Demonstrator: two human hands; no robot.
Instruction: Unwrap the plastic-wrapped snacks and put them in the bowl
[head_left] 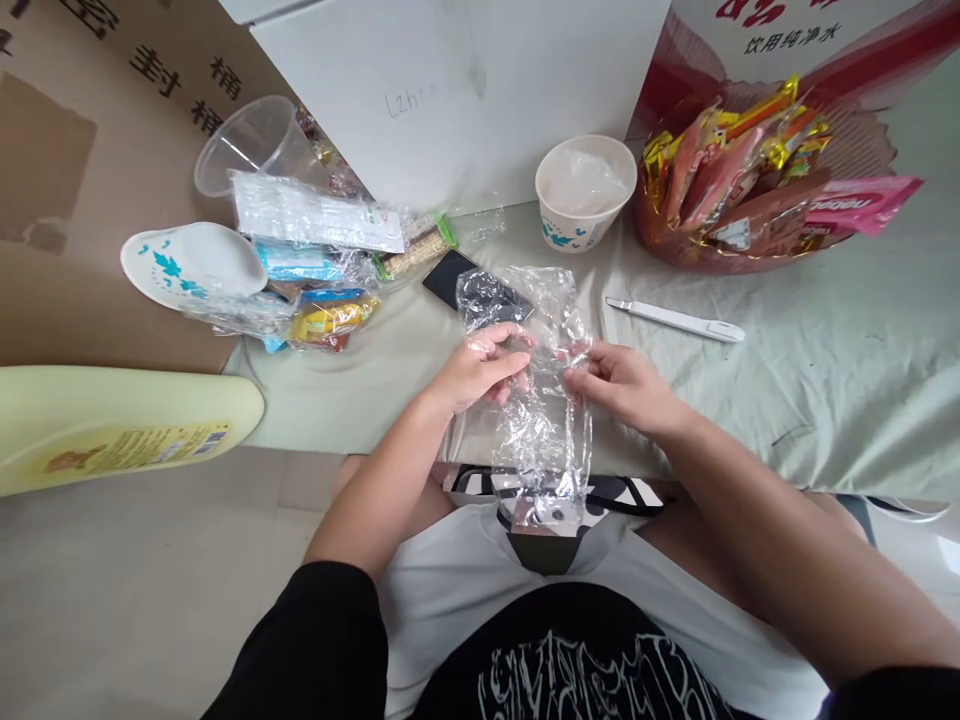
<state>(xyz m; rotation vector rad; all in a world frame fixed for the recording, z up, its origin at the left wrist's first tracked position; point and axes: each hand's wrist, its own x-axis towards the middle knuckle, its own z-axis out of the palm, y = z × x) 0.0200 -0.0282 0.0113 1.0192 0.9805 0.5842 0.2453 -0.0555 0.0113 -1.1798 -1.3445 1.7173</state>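
A crumpled clear plastic bag is stretched between my hands and hangs over the table's front edge toward my lap. My left hand has its fingers curled on the bag's left side, with the thumb near the index finger. On the right side, my right hand pinches the bag between thumb and fingers. A dark phone lies partly under the bag's upper end. To the right of the bag, a white utility knife rests on the cloth.
A paper cup with clear plastic inside stands behind the bag. A basket of wrapped snacks is at right. Wrapped snacks, a tipped paper cup and a clear plastic cup lie left. A yellow bottle juts in.
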